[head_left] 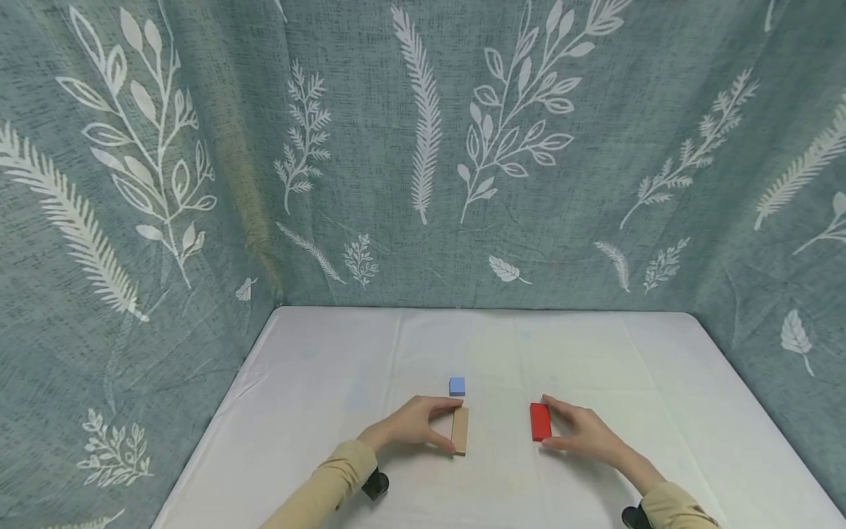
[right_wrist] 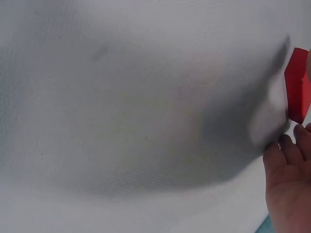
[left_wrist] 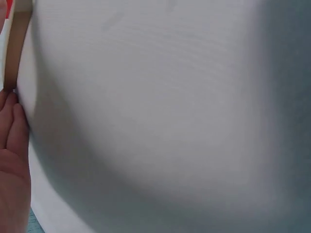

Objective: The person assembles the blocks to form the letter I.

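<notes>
My left hand [head_left: 415, 422] pinches a flat, plain wooden block [head_left: 460, 431] lengthwise, thumb at its near end and fingers at its far end. Only part of this wooden block [left_wrist: 16, 46] shows at the left edge of the left wrist view. To the right, my right hand [head_left: 587, 435] holds a red rectangular block [head_left: 540, 422] between thumb and fingers in the same way. The right wrist view catches the red block [right_wrist: 296, 85] at its right edge, fingertips beside it. A small blue block [head_left: 457, 386] sits just beyond the left hand's fingertips, untouched.
All the blocks are on a table [head_left: 330, 353] covered with a creased white cloth. Green-grey curtains [head_left: 370, 147] with white leaf prints enclose its back and both sides. A black wrist device [head_left: 375, 485] is strapped below the left sleeve.
</notes>
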The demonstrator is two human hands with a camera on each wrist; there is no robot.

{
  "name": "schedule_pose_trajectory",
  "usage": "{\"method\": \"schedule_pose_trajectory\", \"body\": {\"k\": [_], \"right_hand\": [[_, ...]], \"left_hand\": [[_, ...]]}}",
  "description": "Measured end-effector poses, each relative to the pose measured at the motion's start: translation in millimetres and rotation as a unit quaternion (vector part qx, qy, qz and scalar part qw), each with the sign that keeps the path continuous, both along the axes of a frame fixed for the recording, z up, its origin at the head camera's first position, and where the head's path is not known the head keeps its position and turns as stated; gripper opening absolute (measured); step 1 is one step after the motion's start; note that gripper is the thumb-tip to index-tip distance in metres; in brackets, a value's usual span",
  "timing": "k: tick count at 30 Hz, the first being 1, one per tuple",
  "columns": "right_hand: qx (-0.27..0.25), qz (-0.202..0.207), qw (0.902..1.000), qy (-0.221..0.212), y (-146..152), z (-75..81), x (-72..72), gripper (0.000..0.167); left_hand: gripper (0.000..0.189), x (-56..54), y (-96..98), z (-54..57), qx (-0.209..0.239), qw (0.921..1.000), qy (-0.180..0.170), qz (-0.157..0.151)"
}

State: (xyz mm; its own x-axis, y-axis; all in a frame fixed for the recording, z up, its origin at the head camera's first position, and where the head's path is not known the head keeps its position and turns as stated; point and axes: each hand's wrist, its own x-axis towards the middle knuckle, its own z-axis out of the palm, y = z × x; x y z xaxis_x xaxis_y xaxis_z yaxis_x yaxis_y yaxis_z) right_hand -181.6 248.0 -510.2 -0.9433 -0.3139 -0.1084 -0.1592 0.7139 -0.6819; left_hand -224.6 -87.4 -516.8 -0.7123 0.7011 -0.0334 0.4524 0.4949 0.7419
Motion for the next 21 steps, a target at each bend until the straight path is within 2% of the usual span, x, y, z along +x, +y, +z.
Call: {"method": "schedule_pose_trajectory", "body": {"k": [6,13,21], "right_hand": [[0.013,-0.004,0.9998,0.016,0.3,-3.5,1.1,0.079],[0.018,-0.016,0.9996,0.012,0.1,-4.9,2.7,0.078],[0.024,-0.011,0.9992,0.029,0.4,-5.3,2.1,0.075]], "left_hand": [[0.075,2.5,-2.0,-1.7,0.008,0.9998,0.016,-0.005],[0.077,2.4,-2.6,-4.2,-0.011,0.9988,0.047,-0.005],[0.074,0.7,-2.3,-6.1,-0.015,0.9989,0.045,0.0]]}}
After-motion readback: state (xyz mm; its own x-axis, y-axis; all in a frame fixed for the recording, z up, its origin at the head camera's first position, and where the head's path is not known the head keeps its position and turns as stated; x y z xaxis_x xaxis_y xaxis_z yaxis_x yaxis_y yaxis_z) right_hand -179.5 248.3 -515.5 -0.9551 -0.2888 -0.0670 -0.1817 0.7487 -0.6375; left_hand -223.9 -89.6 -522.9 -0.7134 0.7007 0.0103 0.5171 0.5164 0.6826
